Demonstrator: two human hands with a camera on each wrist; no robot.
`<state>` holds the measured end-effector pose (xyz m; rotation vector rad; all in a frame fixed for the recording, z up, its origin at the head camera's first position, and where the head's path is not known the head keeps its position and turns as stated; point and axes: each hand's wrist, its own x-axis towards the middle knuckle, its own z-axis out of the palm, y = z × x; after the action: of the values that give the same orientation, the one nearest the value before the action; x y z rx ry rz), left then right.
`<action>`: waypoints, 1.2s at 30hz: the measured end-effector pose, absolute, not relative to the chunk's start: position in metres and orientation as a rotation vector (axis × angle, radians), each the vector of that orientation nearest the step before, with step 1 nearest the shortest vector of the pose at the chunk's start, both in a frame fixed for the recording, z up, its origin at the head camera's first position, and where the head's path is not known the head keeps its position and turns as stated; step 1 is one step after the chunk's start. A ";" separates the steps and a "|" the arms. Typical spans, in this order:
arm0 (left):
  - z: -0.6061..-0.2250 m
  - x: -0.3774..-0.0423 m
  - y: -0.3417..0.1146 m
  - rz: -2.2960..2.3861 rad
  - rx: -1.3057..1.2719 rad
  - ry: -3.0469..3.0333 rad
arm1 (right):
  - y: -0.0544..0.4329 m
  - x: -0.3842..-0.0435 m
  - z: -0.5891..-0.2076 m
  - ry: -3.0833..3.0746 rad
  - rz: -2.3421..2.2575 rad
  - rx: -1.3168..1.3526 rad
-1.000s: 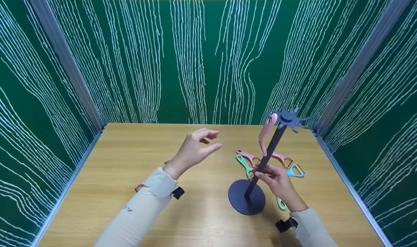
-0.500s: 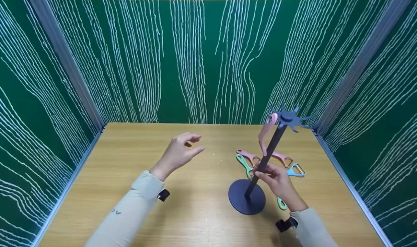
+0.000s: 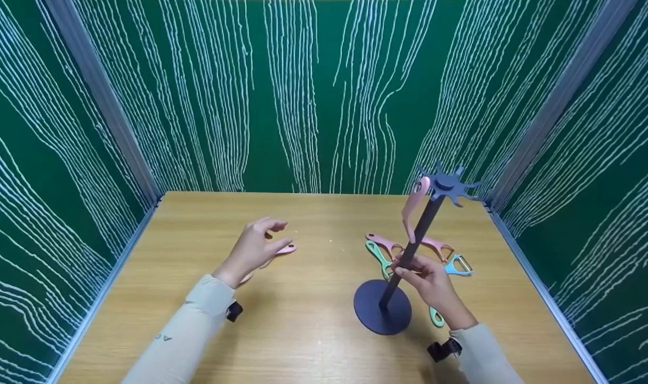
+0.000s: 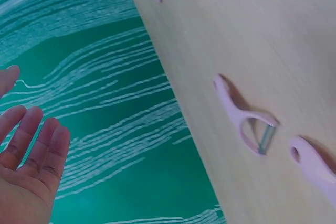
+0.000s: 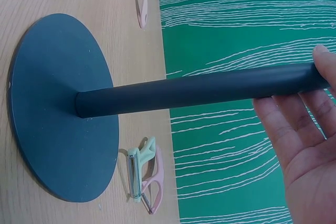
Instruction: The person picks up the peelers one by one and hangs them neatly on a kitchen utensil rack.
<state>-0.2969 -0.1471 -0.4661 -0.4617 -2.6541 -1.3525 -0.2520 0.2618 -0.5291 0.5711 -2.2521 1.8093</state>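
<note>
My right hand (image 3: 428,280) grips the pole of a dark hanging stand (image 3: 428,218), which has a round base and a ring of hooks on top. From one hook hangs a pink peeler (image 3: 413,205). My left hand (image 3: 252,250) hovers over the left half of the table, fingers loosely bent and holding nothing. Partly hidden under it lies a pink peeler (image 3: 287,249). In the left wrist view the fingers (image 4: 31,153) stand apart from that pink peeler (image 4: 231,100) and a second pink peeler (image 4: 315,166).
Behind the stand lie a pink peeler (image 3: 380,241), a green peeler (image 3: 377,255), another pink peeler (image 3: 436,245) and a blue peeler (image 3: 458,265). A green handle (image 3: 436,317) shows below the right hand. Green walls with white lines enclose the wooden table (image 3: 313,330).
My left hand has moved left and slightly toward me, uncovering a pink peeler's handle beside it. The right hand has kept its hold on the stand, which stays in place.
</note>
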 end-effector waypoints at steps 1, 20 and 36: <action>-0.468 -0.296 -0.150 -1.356 -0.443 -2.667 | 0.262 -0.252 -0.529 -2.255 1.802 0.572; -0.503 -0.284 -0.193 -1.254 -0.326 -2.757 | 0.261 -0.254 -0.532 -2.233 1.780 0.611; -0.526 -0.273 -0.222 -1.142 -0.253 -2.822 | 0.262 -0.253 -0.529 -2.239 1.802 0.575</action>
<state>-0.2732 -0.2221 -0.5257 -0.2527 -2.8219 -1.1419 -0.2535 0.2619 -0.5294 0.5751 -2.2392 1.8024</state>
